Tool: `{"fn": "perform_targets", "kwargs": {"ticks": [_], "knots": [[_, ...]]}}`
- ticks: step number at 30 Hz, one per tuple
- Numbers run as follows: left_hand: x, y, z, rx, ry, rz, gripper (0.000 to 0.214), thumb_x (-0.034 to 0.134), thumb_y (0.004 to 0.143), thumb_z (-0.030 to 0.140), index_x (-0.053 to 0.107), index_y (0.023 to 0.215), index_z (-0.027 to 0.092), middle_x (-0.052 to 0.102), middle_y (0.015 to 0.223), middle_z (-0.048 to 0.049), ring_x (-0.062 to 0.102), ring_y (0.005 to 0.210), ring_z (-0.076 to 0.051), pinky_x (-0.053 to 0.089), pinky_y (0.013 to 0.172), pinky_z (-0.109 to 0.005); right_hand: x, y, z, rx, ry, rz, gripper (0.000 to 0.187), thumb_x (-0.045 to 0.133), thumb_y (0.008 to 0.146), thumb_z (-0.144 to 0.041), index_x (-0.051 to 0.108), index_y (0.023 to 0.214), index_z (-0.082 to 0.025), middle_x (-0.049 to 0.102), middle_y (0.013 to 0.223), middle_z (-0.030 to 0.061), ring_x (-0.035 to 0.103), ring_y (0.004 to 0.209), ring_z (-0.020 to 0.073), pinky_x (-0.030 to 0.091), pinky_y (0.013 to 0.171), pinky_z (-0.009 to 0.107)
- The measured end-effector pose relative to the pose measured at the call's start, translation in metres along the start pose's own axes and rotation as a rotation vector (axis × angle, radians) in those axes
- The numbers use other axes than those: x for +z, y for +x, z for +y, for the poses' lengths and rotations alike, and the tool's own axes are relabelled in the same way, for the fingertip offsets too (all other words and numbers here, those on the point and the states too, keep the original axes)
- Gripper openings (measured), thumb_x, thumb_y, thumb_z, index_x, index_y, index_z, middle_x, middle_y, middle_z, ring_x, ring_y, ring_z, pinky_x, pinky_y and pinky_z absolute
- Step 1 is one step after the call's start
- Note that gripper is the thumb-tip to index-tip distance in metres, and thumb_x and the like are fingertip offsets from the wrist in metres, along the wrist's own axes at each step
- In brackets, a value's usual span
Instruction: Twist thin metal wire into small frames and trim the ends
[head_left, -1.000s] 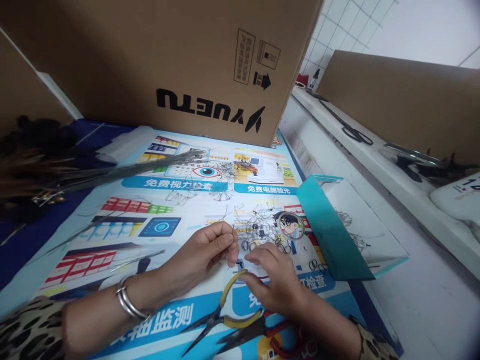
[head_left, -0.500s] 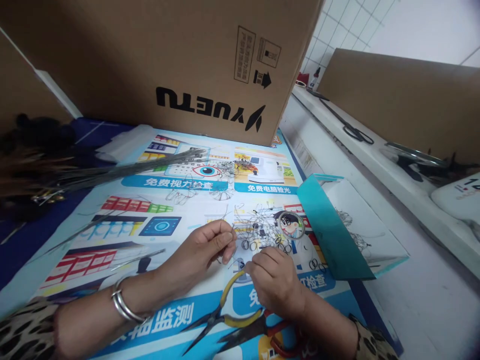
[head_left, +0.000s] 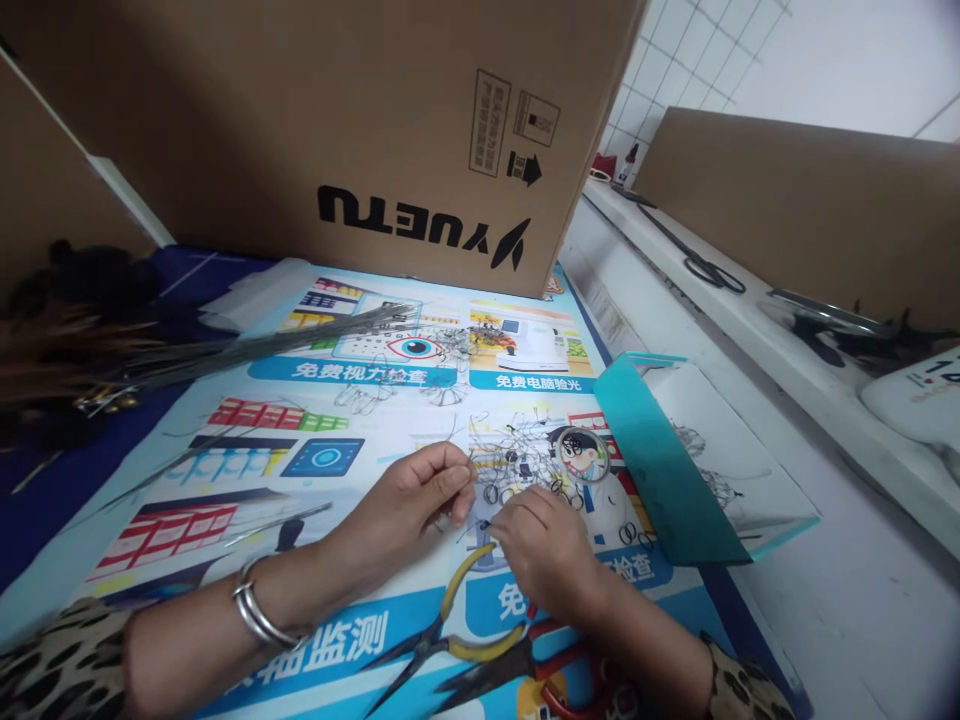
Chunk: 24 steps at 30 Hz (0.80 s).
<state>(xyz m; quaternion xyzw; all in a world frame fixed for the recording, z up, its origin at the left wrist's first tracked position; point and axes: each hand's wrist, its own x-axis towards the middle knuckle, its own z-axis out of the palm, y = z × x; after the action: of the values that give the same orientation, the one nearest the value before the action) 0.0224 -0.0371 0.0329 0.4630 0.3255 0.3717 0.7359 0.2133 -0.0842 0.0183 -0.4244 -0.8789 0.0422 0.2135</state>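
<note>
My left hand (head_left: 424, 495) is closed in a pinch above the middle of the printed sheet, and a faint thin wire (head_left: 454, 432) shows at its fingertips. Close by on the right, my right hand (head_left: 551, 550) has its fingers pressed together; whatever is in them is too small to make out. Just beyond both hands lies a tangle of thin dark wire pieces and small loops (head_left: 517, 450), with a roll of tape (head_left: 583, 455) at its right side. Yellow-handled pliers (head_left: 431, 640) and a red-handled cutting tool (head_left: 487, 675) lie below my right hand.
A large cardboard box (head_left: 420, 120) stands behind the printed sheet (head_left: 172, 480). To the right sits a teal-sided open box (head_left: 667, 460) with wire bits inside. A bundle of long grey wires (head_left: 300, 340) lies at left. Black scissors (head_left: 712, 270) rest on the white ledge (head_left: 660, 225).
The view has shifted slightly, so the scene sits a little lower. Both hands keep nearly the same place and pinch, my right hand's fingers a little nearer the wire tangle.
</note>
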Motion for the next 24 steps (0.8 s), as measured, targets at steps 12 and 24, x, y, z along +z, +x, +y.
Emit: {"fn": "perform_targets", "kwargs": {"ticks": [12, 24], "knots": [[0.005, -0.003, -0.005, 0.001, -0.076, -0.022, 0.018, 0.048, 0.087, 0.031, 0.051, 0.078, 0.016, 0.052, 0.062, 0.002, 0.044, 0.06, -0.01, 0.033, 0.061, -0.023, 0.003, 0.005, -0.015, 0.227, 0.17, 0.128, 0.019, 0.054, 0.079, -0.026, 0.054, 0.095, -0.016, 0.06, 0.085, 0.0071, 0.054, 0.082, 0.0194, 0.044, 0.07, 0.03], [0.006, -0.003, -0.008, -0.002, -0.066, -0.066, 0.019, 0.048, 0.088, 0.03, 0.05, 0.075, 0.017, 0.052, 0.061, 0.0016, 0.044, 0.06, -0.01, 0.033, 0.063, -0.025, 0.004, 0.006, -0.014, 0.167, 0.195, 0.075, 0.008, 0.049, 0.078, -0.016, 0.056, 0.073, -0.016, 0.055, 0.074, 0.0055, 0.052, 0.072, 0.0163, 0.042, 0.064, 0.027]]}}
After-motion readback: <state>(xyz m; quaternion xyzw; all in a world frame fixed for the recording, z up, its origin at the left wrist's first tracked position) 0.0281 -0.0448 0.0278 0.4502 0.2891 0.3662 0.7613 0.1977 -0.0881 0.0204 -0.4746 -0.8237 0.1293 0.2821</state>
